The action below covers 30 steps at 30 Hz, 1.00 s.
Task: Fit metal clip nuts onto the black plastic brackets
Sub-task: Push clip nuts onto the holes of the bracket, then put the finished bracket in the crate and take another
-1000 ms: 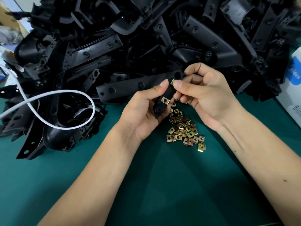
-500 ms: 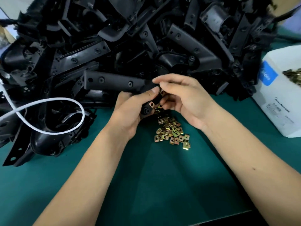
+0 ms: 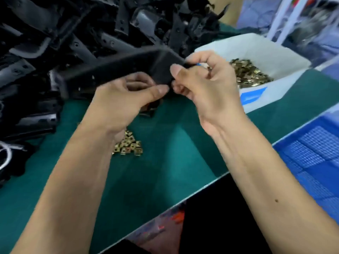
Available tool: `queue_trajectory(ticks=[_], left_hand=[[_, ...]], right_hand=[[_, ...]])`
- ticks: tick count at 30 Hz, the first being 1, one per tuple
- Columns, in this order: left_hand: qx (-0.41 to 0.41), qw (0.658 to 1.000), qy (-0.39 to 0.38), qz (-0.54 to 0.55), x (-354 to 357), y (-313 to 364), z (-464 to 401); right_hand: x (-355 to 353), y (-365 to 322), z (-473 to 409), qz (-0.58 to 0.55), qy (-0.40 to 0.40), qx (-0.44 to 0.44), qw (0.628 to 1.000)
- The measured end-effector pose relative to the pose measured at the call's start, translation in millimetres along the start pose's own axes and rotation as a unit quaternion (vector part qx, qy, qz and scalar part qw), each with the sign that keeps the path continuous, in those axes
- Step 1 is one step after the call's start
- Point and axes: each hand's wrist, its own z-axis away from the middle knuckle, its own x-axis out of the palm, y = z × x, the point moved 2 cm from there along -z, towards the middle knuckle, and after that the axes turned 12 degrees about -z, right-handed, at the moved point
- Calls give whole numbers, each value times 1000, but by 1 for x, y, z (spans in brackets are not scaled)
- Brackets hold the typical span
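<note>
- Right now my left hand point(image 3: 126, 99) and right hand point(image 3: 205, 83) both grip one long black bracket point(image 3: 117, 70), lifted off the green surface point(image 3: 165, 171); fingers of both are curled round its right end.
- Whether a clip nut sits under my right thumb I cannot tell; that part is blurred.
- Below the bracket, a small heap of loose clip nuts point(image 3: 128, 146) lies on the surface.
- Right of the bracket, a white box point(image 3: 275, 52) holds many more.
- Behind the bracket, a big pile of brackets point(image 3: 73, 33) waits, so I judge most work remains.
</note>
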Motion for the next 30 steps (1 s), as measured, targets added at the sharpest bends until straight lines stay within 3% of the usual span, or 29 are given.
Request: queue_trajectory(ticks=[4,8,13,17,23,26,30], left_hand=[[144,988,34,-41,97,59,2],[245,949,22,-197,213,92,27],[264,934,-104,-219,339,84,60],[182,908,-284,-248,421,13,88],[-39,856,-430,-283,458,-112,111],[-81,847,-434,-295,456,-140,114],[-43,860,-358,-361,444,-128,99]], right_hand=[[-74,-62,9,-59,136,-77,986],[-171,-108,33,-51,248,-122,960],[-294,-117,85,-79,348,-143,923],[-380,-63,125,-82,454,-24,887],[-438,30,174,-109,532,141,828],[-441,49,179,-156,538,161,813],[-430,51,166,-123,551,156,810]])
